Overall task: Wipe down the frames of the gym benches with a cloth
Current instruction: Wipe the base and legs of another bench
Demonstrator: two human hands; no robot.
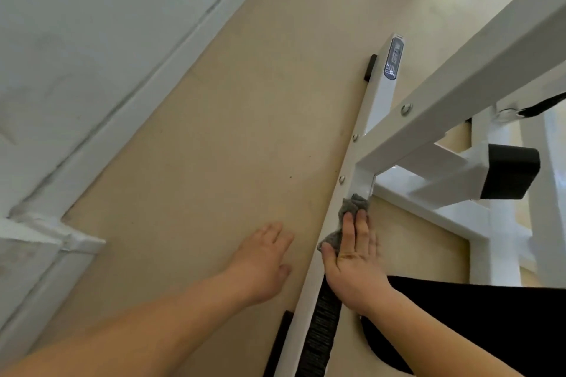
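Cloth: grey and bunched. It lies on the white rail of the bench frame, under the fingers of the right hand. The right hand is flat, with fingers straight and together, pressing the cloth onto the rail. The thumb lies against the near end of the cloth. The far end of the cloth touches the joint where a white beam meets the rail.

Left hand: palm down, fingers straight and slightly spread, holding nothing. It is at the floor; contact cannot be confirmed. It sits left of the right hand, near the rail but clear of it.

Rail: lies along the floor, from behind the right wrist to well past the cloth. A black ribbed strip covers it just behind the right hand. Beyond the cloth, bolts are set in its left side. A label marks the far end, with a black pad beside it.

Beam: rises from the joint ahead of the right hand toward the upper right.

Right of the right hand: a short white tube with a black cap. Black fabric lies beside the right forearm.

Far left of the left hand: a pale wall.
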